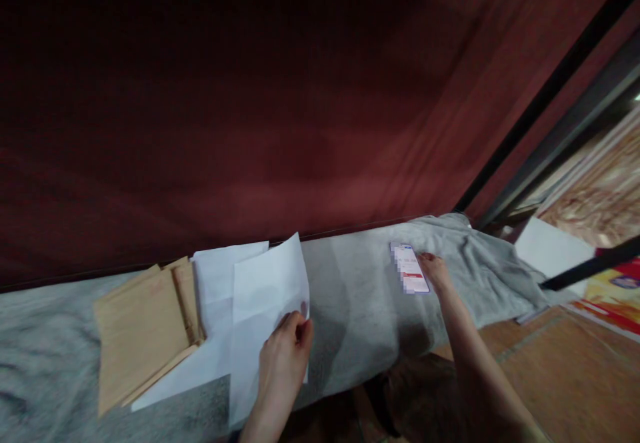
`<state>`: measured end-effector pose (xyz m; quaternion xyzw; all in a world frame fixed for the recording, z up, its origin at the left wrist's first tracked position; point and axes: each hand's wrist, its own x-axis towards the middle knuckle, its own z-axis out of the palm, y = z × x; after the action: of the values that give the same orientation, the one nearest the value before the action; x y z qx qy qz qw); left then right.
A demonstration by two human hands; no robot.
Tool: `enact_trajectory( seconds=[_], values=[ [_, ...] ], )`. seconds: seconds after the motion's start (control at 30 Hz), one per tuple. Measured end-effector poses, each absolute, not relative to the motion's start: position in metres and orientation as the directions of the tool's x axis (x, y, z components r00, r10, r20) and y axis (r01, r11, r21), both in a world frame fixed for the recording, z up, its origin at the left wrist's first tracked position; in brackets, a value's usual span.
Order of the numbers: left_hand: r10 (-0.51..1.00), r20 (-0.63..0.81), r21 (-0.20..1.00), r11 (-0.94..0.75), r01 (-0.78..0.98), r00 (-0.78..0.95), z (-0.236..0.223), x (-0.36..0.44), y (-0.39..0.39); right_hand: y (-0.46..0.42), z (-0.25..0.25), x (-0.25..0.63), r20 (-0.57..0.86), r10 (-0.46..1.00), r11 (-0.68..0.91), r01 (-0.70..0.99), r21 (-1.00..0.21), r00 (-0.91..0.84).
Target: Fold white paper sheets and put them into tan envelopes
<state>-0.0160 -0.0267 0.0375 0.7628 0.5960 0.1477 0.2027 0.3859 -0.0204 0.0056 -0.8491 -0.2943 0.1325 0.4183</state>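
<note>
My left hand [286, 349] is closed at the right edge of a white sheet of paper [260, 316], whose upper right corner curls up. Another white sheet [215, 309] lies beneath and to its left. Several brown paper envelopes [143, 329] are stacked at the far left, partly over the white paper. On the right, a smartphone [413, 269] with its screen lit lies on the grey cloth [350, 323]. The bent fingers of my right hand [434, 271] are closed at the phone's upper right edge; the fingertips are partly hidden.
A dark red wall of fabric or panel [300, 129] rises directly behind the cloth-covered surface. Dark metal bars [545, 96] slant along the right. Beyond them are a white box-like object [553, 249], a red and yellow printed package [613, 289] and a tiled floor [555, 363].
</note>
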Motion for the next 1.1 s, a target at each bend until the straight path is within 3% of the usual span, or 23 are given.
enact_trajectory(
  seconds=[0.1, 0.23, 0.37, 0.5, 0.57, 0.67, 0.77, 0.9, 1.0, 1.1],
  values=[
    [0.952, -0.003, 0.568, -0.251, 0.784, 0.307, 0.023, 0.004, -0.031, -0.012, 0.008, 0.359, 0.043, 0.638, -0.415, 0.390, -0.822, 0.769],
    [0.941, 0.028, 0.582, -0.291, 0.760, 0.339, 0.005, 0.027, -0.035, -0.001, -0.003, 0.288, -0.045, 0.822, -0.292, 0.352, -0.889, 0.568],
    [0.919, 0.051, 0.610, -0.339, 0.716, 0.392, -0.006, 0.047, -0.044, -0.007, -0.020, 0.220, -0.201, 0.971, -0.214, 0.095, -0.972, 0.131],
    [0.879, 0.112, 0.669, -0.412, 0.619, 0.463, -0.007, 0.052, -0.046, -0.004, -0.028, 0.201, -0.090, 0.984, -0.135, 0.317, -0.939, 0.152],
    [0.861, 0.211, 0.618, -0.484, 0.620, 0.462, -0.009, 0.044, -0.038, 0.004, -0.030, 0.208, -0.078, 0.983, -0.136, 0.365, -0.921, 0.169],
    [0.852, 0.324, 0.401, -0.518, 0.755, 0.412, -0.021, 0.023, -0.022, 0.015, -0.032, 0.226, -0.058, 0.970, -0.155, 0.414, -0.897, 0.236],
    [0.896, 0.264, 0.229, -0.419, 0.879, 0.358, -0.041, 0.007, -0.011, 0.021, -0.034, 0.238, -0.046, 0.961, -0.173, 0.464, -0.869, 0.273],
    [0.896, 0.240, 0.124, -0.410, 0.904, 0.374, -0.058, 0.006, -0.015, 0.019, -0.034, 0.236, 0.002, 0.953, -0.169, 0.539, -0.825, 0.303],
    [0.880, 0.286, 0.083, -0.417, 0.905, 0.380, -0.061, 0.013, -0.021, 0.011, -0.031, 0.222, 0.212, 0.910, -0.146, 0.752, -0.643, 0.357],
    [0.859, 0.320, 0.061, -0.439, 0.897, 0.399, -0.062, 0.017, -0.022, -0.003, -0.032, 0.194, 0.363, 0.913, 0.002, 0.887, -0.461, 0.187]
  ],
)
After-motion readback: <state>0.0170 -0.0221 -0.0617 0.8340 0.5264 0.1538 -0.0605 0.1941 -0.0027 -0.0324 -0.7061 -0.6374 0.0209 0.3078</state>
